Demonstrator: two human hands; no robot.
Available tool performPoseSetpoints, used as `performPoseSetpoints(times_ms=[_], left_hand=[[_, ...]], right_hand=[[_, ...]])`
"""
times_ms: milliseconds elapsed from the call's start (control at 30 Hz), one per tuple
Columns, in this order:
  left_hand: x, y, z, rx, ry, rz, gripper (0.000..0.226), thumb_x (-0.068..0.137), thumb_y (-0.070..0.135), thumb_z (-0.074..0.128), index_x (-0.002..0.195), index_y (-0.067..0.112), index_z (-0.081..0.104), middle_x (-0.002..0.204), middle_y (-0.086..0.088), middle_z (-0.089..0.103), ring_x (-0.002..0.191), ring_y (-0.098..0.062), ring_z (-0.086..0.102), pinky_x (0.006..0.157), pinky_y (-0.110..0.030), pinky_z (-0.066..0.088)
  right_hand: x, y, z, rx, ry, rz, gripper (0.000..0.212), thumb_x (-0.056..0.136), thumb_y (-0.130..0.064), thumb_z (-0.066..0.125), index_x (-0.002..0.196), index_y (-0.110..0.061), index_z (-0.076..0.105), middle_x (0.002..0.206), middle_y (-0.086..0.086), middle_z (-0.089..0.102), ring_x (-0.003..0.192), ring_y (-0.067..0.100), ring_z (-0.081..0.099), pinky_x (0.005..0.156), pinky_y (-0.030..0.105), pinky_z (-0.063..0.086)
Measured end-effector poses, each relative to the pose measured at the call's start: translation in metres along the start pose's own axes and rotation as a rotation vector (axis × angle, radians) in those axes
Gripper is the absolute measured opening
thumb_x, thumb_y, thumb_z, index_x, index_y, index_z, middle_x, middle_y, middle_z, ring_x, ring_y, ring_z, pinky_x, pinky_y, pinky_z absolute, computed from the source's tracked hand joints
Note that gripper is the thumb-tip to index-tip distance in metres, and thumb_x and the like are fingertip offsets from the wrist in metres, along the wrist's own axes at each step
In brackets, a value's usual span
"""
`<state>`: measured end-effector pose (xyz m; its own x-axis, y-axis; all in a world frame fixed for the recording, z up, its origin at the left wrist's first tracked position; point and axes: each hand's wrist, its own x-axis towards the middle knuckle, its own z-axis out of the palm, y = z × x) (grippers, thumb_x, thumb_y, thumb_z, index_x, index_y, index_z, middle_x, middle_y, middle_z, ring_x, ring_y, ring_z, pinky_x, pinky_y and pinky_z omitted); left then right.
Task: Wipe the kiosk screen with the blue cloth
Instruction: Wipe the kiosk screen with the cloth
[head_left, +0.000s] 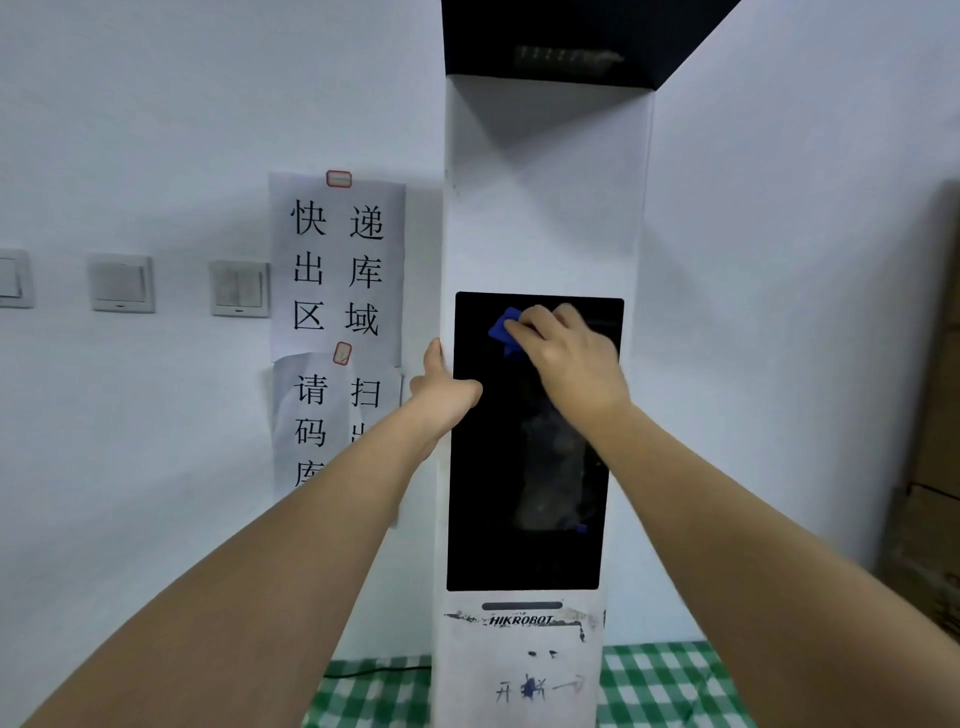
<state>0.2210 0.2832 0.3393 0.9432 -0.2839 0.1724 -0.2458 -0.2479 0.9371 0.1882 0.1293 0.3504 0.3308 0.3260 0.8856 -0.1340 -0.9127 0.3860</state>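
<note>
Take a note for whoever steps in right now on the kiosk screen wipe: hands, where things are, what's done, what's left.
Right hand: presses the blue cloth against the upper part of the kiosk screen, fingers curled over it.
Left hand: grips the kiosk's left edge beside the screen, steadying it.
Kiosk: upright white column on a green checked cloth.
Done: the cloth is on the glass near the top.
Left: smudges show in the middle and lower screen; work downward to the bottom edge.

I see my two hands (444, 389) (571, 358), one blue cloth (505, 328), one kiosk screen (498, 493), three wall switches (122, 283), two paper signs (337, 265).
</note>
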Motion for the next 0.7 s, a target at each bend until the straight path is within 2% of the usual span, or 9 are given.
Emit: performPoseSetpoints(times_ms=[67, 133, 267, 333, 433, 500, 567, 700], left_hand=[[0.000, 0.000, -0.001, 0.017, -0.004, -0.006, 0.085, 0.087, 0.007, 0.045, 0.153, 0.033, -0.002, 0.151, -0.010, 0.028, 0.122, -0.025, 0.041, 0.086, -0.030, 0.033], [-0.001, 0.000, -0.001, 0.034, -0.010, -0.009, 0.086, 0.086, 0.007, 0.045, 0.153, 0.033, -0.003, 0.152, -0.009, 0.026, 0.128, -0.027, 0.039, 0.091, -0.032, 0.035], [-0.002, 0.000, -0.002, 0.033, -0.015, -0.009, 0.088, 0.084, 0.007, 0.046, 0.152, 0.035, -0.002, 0.150, -0.010, 0.029, 0.129, -0.029, 0.039, 0.100, -0.037, 0.037], [-0.003, -0.001, -0.002, 0.022, -0.013, -0.003, 0.087, 0.084, 0.007, 0.047, 0.152, 0.034, 0.000, 0.148, -0.012, 0.032, 0.128, -0.029, 0.040, 0.097, -0.035, 0.037], [-0.003, 0.000, -0.001, -0.002, 0.002, 0.010, 0.087, 0.083, 0.008, 0.048, 0.152, 0.036, 0.003, 0.145, -0.012, 0.035, 0.122, -0.028, 0.044, 0.092, -0.032, 0.040], [-0.003, 0.001, 0.000, -0.010, 0.014, 0.007, 0.086, 0.084, 0.011, 0.048, 0.152, 0.036, 0.002, 0.146, -0.012, 0.033, 0.117, -0.026, 0.045, 0.090, -0.032, 0.041], [-0.005, 0.004, 0.001, -0.009, 0.015, 0.000, 0.084, 0.087, 0.012, 0.046, 0.152, 0.033, -0.002, 0.150, -0.010, 0.028, 0.115, -0.024, 0.043, 0.086, -0.031, 0.037], [-0.008, 0.009, 0.003, -0.022, 0.004, 0.000, 0.082, 0.089, 0.010, 0.044, 0.153, 0.026, -0.004, 0.154, -0.008, 0.025, 0.124, -0.023, 0.040, 0.086, -0.029, 0.031]], right_hand=[[-0.005, 0.018, -0.001, -0.024, 0.042, 0.102, 0.034, 0.072, 0.000, 0.055, 0.100, -0.011, 0.071, 0.094, 0.006, 0.065, 0.076, 0.031, 0.059, 0.036, 0.024, 0.038], [-0.009, 0.024, 0.002, -0.023, 0.069, 0.283, 0.044, 0.064, 0.011, 0.068, 0.101, -0.012, 0.070, 0.093, 0.006, 0.065, 0.078, 0.030, 0.059, 0.038, 0.022, 0.033], [0.002, -0.003, 0.007, 0.130, 0.125, 0.557, 0.048, 0.065, 0.016, 0.064, 0.104, -0.010, 0.070, 0.097, 0.009, 0.064, 0.081, 0.031, 0.057, 0.044, 0.023, 0.029], [0.008, -0.018, 0.007, 0.169, 0.101, 0.511, 0.047, 0.064, 0.013, 0.067, 0.105, -0.009, 0.070, 0.098, 0.010, 0.064, 0.081, 0.030, 0.057, 0.044, 0.023, 0.030], [0.010, -0.019, 0.007, 0.077, 0.033, 0.241, 0.050, 0.055, 0.008, 0.077, 0.102, -0.008, 0.071, 0.095, 0.008, 0.065, 0.078, 0.029, 0.059, 0.041, 0.020, 0.028], [0.007, -0.005, 0.002, 0.041, 0.000, 0.128, 0.049, 0.056, 0.006, 0.078, 0.102, -0.010, 0.071, 0.096, 0.007, 0.066, 0.079, 0.029, 0.060, 0.040, 0.021, 0.033], [-0.001, 0.015, -0.001, 0.038, 0.012, 0.180, 0.045, 0.062, 0.006, 0.075, 0.103, -0.013, 0.071, 0.097, 0.005, 0.066, 0.081, 0.031, 0.060, 0.041, 0.022, 0.036], [-0.011, 0.026, 0.003, 0.039, 0.077, 0.484, 0.048, 0.065, 0.014, 0.069, 0.105, -0.013, 0.070, 0.096, 0.005, 0.063, 0.079, 0.029, 0.056, 0.044, 0.022, 0.030]])
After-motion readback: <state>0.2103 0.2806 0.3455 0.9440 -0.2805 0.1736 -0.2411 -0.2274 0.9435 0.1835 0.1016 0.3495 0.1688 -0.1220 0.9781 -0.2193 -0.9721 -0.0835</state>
